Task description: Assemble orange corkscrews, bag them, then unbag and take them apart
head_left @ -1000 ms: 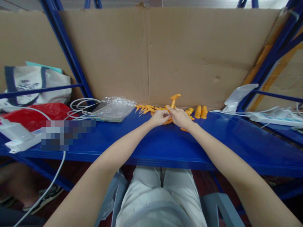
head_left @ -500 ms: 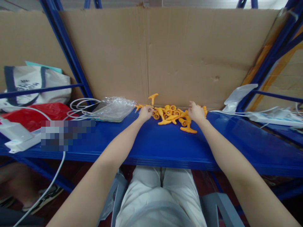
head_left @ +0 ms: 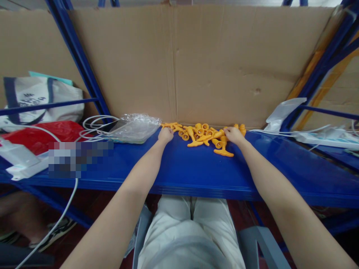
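Observation:
A heap of yellow T-shaped handles (head_left: 200, 134) with round hollow ends lies on the blue shelf near its back. My left hand (head_left: 166, 135) is at the heap's left side, fingers curled, against a few more yellow T-shaped handles (head_left: 174, 126) lying by the cardboard. Whatever is between those fingers is hidden by the hand. At the right side of the heap, my right hand (head_left: 235, 135) has its fingertips closed on a yellow T-shaped handle (head_left: 222, 132). Further yellow ends show just behind that hand. One handle (head_left: 223, 152) lies nearest the front, its crossbar towards me.
Cardboard (head_left: 213, 67) walls off the back. Left of the heap lies a clear plastic package (head_left: 137, 129), with white cables, a red bag (head_left: 61, 132) and a power strip (head_left: 28, 164) beyond. Blue posts rise on both sides; another power strip (head_left: 327, 138) sits far right. Someone's leg shows lower left.
My left hand has moved left, and the T-shaped handle upright at its fingertips no longer stands up. My right hand's raised fingers have come down and closed at the heap.

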`<state>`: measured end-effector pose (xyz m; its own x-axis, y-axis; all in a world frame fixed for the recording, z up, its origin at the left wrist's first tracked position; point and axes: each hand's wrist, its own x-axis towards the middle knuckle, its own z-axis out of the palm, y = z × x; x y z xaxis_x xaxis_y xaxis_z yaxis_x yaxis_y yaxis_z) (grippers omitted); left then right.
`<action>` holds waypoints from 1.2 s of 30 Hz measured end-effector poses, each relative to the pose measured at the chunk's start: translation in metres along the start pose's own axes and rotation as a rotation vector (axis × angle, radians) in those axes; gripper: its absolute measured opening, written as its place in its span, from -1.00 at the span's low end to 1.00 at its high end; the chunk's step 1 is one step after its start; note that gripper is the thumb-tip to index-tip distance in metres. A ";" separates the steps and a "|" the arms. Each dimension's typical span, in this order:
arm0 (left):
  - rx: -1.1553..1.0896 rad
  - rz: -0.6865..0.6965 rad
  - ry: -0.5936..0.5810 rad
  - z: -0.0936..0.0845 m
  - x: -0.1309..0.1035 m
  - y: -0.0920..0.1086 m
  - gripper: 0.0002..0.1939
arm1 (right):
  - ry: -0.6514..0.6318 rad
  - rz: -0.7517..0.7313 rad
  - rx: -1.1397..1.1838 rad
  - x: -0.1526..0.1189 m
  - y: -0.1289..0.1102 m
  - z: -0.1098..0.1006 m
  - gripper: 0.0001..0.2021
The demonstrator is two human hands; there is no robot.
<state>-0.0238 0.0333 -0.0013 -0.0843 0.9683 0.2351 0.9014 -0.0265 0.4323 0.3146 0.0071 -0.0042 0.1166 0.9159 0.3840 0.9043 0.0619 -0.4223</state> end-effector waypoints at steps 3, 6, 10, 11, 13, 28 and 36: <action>0.014 -0.011 0.013 -0.001 -0.001 0.001 -0.75 | 0.023 -0.016 0.127 0.001 -0.002 0.001 -0.62; 0.003 -0.025 0.028 -0.002 -0.003 0.002 -0.75 | 0.005 -0.031 0.208 -0.001 -0.006 0.002 -0.69; -0.009 -0.036 0.041 -0.004 -0.004 0.003 -0.72 | -0.020 -0.017 0.269 -0.003 -0.006 0.003 -0.79; -0.008 -0.034 0.046 -0.003 -0.004 0.003 -0.71 | -0.021 -0.013 0.283 -0.004 -0.006 0.003 -0.79; -0.003 -0.030 0.059 -0.003 -0.004 0.003 -0.72 | -0.025 -0.008 0.325 -0.005 -0.005 0.003 -0.77; 0.159 0.246 0.162 0.005 -0.008 0.005 -0.57 | 0.217 0.192 0.916 -0.006 -0.028 -0.008 -0.71; 0.282 0.412 0.003 0.011 -0.008 0.006 -0.53 | 0.313 0.200 0.982 -0.007 -0.039 -0.012 -0.79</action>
<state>-0.0134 0.0281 -0.0103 0.3022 0.8907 0.3396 0.9398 -0.3381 0.0504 0.2835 -0.0062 0.0196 0.4545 0.8103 0.3698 0.1426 0.3437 -0.9282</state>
